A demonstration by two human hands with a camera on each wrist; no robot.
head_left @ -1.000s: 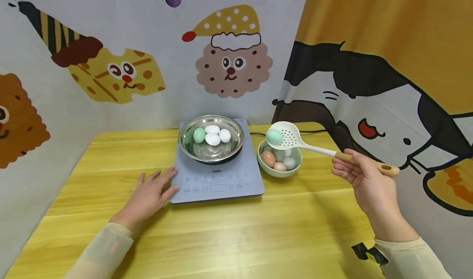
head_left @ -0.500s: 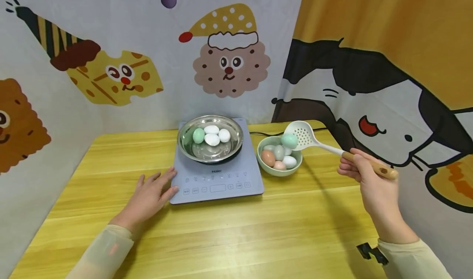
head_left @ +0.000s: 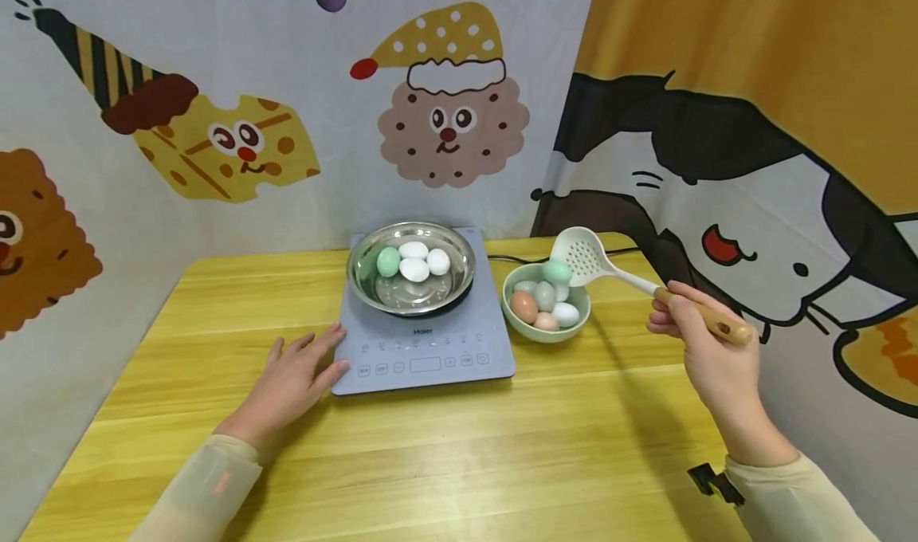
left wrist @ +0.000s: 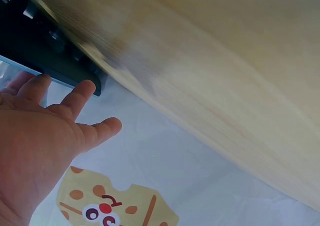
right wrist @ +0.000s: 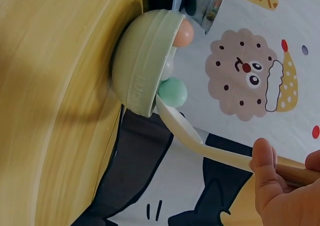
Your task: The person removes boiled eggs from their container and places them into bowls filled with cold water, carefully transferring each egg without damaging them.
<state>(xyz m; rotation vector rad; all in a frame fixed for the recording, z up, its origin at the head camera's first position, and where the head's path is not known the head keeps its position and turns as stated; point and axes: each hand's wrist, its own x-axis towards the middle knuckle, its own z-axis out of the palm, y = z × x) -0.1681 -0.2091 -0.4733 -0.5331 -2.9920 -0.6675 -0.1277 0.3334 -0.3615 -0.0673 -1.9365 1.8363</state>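
Note:
My right hand (head_left: pixel 720 351) grips the wooden handle of a white skimmer (head_left: pixel 579 257) with a perforated head. The head tilts down at the back right rim of a pale green bowl (head_left: pixel 543 335). A mint-green egg (head_left: pixel 557 272) sits at its lower lip, right over the other eggs. Brown, pinkish, white and greyish eggs fill the bowl. My left hand (head_left: pixel 290 382) has its fingers spread, with the thumb and a fingertip at the left edge of the induction cooker (head_left: pixel 423 349). On the cooker stands a steel pan (head_left: pixel 402 299) with a green egg (head_left: pixel 388 262) and three white ones.
The wooden table (head_left: pixel 445 462) carries the cooker and the bowl. A black cable (head_left: pixel 504 257) runs behind the bowl. Printed cloth (head_left: pixel 287 32) hangs close behind the table and along its right side.
The skimmer has shifted right and tilted down, and the mint-green egg has gone from lying on its head to its lower lip over the bowl. My left hand has stayed in place.

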